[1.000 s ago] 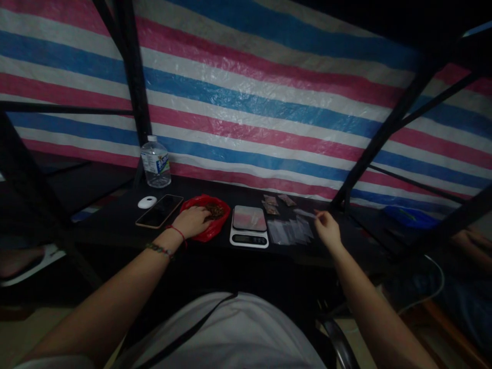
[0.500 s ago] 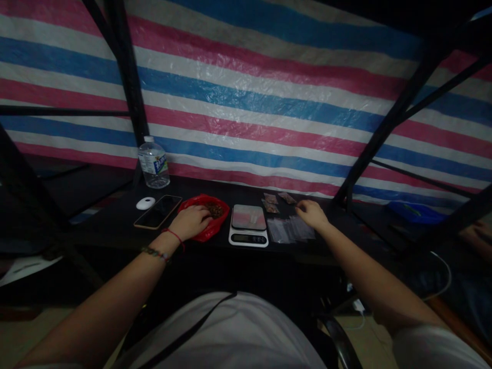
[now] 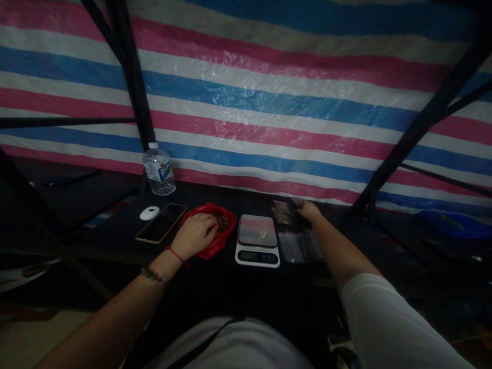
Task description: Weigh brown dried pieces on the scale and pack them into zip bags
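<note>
My left hand rests over small brown pieces in the red plastic bag, my right hand meets a clear plastic packet, whether either grips I can't tell, and pressing the bag's rim could spill pieces onto the black counter.

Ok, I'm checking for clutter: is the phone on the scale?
No, the phone lies left of the bag, away from the scale.
</note>
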Available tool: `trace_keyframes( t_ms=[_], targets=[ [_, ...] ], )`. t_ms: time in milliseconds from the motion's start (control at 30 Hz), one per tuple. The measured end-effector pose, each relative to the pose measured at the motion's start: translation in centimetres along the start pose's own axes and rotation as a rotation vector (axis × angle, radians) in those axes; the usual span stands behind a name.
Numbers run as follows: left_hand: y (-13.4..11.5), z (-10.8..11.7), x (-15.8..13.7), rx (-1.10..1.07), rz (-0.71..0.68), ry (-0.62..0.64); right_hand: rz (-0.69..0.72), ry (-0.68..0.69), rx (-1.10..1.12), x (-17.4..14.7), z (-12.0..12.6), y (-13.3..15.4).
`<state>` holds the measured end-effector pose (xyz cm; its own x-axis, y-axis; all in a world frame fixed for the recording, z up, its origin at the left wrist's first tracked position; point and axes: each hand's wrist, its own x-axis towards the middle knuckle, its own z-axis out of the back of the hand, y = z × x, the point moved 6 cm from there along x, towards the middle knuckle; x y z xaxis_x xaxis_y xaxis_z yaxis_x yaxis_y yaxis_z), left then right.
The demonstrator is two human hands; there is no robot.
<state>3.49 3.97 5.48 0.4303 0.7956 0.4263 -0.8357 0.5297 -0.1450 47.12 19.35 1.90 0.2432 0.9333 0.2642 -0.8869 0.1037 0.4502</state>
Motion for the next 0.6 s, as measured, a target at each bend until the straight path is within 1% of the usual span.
trace_keyframes(
  t_ms=[100, 167, 233, 300, 367, 400, 433, 500, 600],
  targets=[
    [0.5, 0.0, 0.1, 0.009, 0.007, -0.011, -0.064, 0.051, 0.069, 0.4, 0.1, -0.2],
    [0.7, 0.3, 0.1, 0.008, 0.018, -0.039, -0.093, 0.062, 0.143, 0.4, 0.7, 0.4],
    [0.6, 1.0, 0.0, 0.001, 0.021, -0.09, -0.104, 0.061, 0.233, 0.1, 1.6, 1.8],
    [0.1, 1.8, -0.2, -0.026, 0.016, -0.146, -0.104, 0.072, 0.45, -1.1, 2.7, 4.1],
    [-0.8, 2.6, -0.4, -0.091, 0.016, -0.179, -0.118, 0.143, 0.942, -3.5, 3.4, 7.3],
    [-1.3, 2.9, -0.5, -0.146, 0.025, -0.186, -0.108, 0.224, 1.124, -5.2, 3.5, 9.2],
    [-1.8, 3.1, -0.6, -0.223, 0.038, -0.185, -0.092, 0.31, 1.247, -7.1, 3.6, 11.3],
    [-2.6, 3.1, -0.7, -0.453, 0.071, -0.154, -0.004, 0.455, 1.379, -11.5, 3.6, 15.4],
    [-3.8, 2.6, -1.0, -0.903, 0.117, -0.049, 0.118, 0.649, 1.402, -17.8, 3.0, 20.4]
  ],
)
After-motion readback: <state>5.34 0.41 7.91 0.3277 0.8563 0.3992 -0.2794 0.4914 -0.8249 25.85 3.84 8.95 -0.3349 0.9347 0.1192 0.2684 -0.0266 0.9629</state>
